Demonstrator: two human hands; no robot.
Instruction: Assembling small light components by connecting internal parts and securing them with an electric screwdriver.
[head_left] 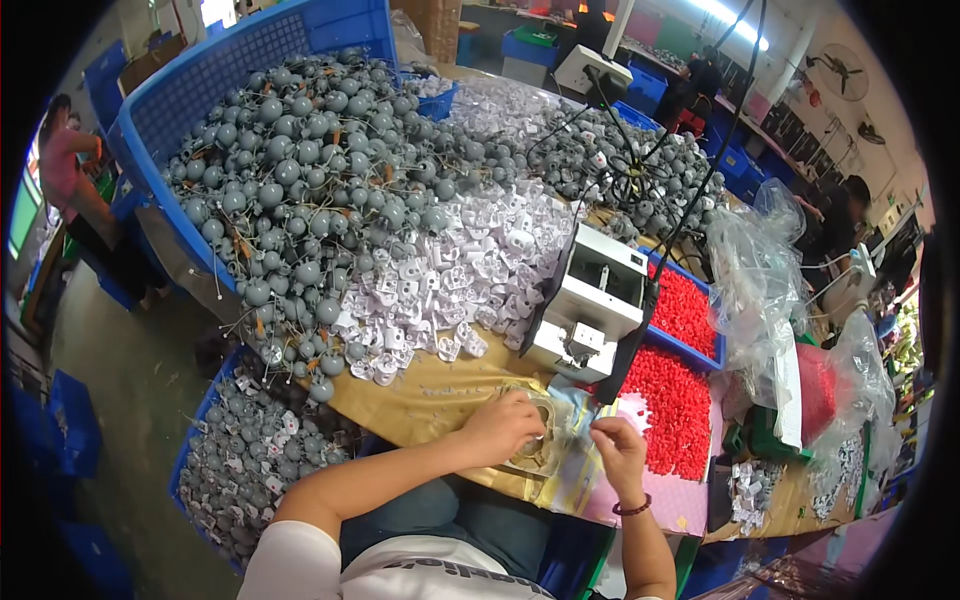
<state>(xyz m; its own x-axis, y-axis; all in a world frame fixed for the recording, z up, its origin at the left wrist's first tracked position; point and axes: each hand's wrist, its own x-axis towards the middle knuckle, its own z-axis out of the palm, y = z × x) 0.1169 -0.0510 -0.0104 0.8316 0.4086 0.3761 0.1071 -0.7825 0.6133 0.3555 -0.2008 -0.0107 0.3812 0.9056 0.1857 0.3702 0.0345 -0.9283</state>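
Observation:
My left hand (503, 424) is curled on a roll of clear tape (540, 452) lying at the near edge of the brown paper-covered table (420, 400). My right hand (618, 450), with a dark bead bracelet on the wrist, pinches something small just right of the roll; what it pinches is too small to tell. A white boxy machine (590, 300) stands right behind both hands. A heap of small white plastic parts (440, 285) lies to its left, beside a big pile of grey balls on wires (300, 190).
A blue crate (160, 120) holds the grey balls; another crate (240, 455) of them sits low at my left. Red plastic pieces (668, 400) fill a blue tray on the right, next to clear plastic bags (760, 280). Other people work at the far left and far right.

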